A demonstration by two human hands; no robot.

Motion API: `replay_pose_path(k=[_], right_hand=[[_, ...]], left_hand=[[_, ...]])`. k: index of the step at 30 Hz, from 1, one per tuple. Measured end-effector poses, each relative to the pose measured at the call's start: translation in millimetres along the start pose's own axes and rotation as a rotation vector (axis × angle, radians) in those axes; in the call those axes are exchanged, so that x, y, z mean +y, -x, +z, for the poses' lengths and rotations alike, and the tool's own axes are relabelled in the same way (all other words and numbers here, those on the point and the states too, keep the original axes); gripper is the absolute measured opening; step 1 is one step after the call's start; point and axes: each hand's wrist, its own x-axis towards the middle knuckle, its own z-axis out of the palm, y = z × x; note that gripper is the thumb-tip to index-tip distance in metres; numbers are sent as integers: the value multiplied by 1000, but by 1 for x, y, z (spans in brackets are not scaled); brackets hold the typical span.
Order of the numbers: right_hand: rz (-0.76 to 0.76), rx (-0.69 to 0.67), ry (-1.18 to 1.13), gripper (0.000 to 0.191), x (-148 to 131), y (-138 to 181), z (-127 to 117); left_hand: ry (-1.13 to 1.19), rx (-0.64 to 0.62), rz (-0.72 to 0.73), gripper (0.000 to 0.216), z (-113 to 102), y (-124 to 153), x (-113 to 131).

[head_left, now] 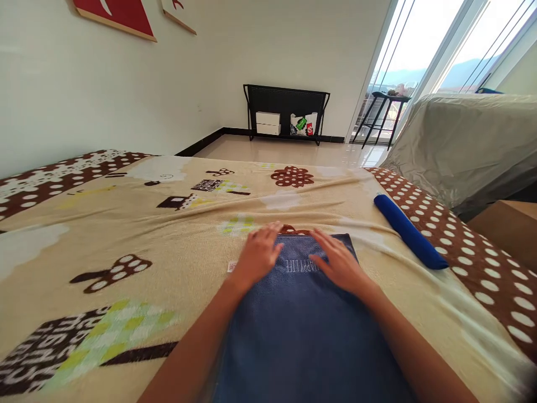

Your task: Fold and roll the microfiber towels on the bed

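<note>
A dark blue towel [302,324] lies flat on the beige patterned blanket [159,246] of a bed, stretching away from me. My left hand [258,254] rests flat on the towel's far left corner, fingers stretched out. My right hand [339,263] lies flat on the far right part of the towel, fingers also extended. Pale lettering on the towel shows between the two hands. A small white tag [232,266] sticks out beside my left hand.
A rolled blue towel [409,230] lies on the bed's right side, on the brown dotted border. A covered piece of furniture [461,145] stands to the right. A black rack [286,115] with boxes stands against the far wall. Glass doors are at the right.
</note>
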Motion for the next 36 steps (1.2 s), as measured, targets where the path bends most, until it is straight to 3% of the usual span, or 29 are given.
replay_pose_path(k=[2,4,7,12,17,21,25,29,31,33,36], right_hand=[[-83,-143,12,62,-12,2,16],[-47,-177,47,62,-11,5,29],[47,-146,93,63,10,10,34],[207,-89,168,67,51,22,24],[257,-81,223,68,62,26,25],[225,-52,271,63,48,23,14],[103,-27,312,53,3,36,1],[-42,-91,284,53,-58,76,7],[-72,-144,241,54,-74,98,12],[-52,-171,210,61,-73,117,12],[50,-139,235,65,-49,141,3]], left_hand=[[7,-105,127,53,13,7,19],[-10,-168,162,54,24,13,24],[-67,-188,103,53,28,19,6],[-166,-162,-64,54,16,21,-33],[-218,-173,-103,55,18,21,-40],[-256,-151,-96,53,10,20,-31],[-305,-101,-58,46,-14,35,5],[-268,-171,141,50,-27,75,60],[-212,-242,282,58,-27,97,74],[-193,-281,339,61,-27,119,68],[-269,-228,249,59,-31,150,33]])
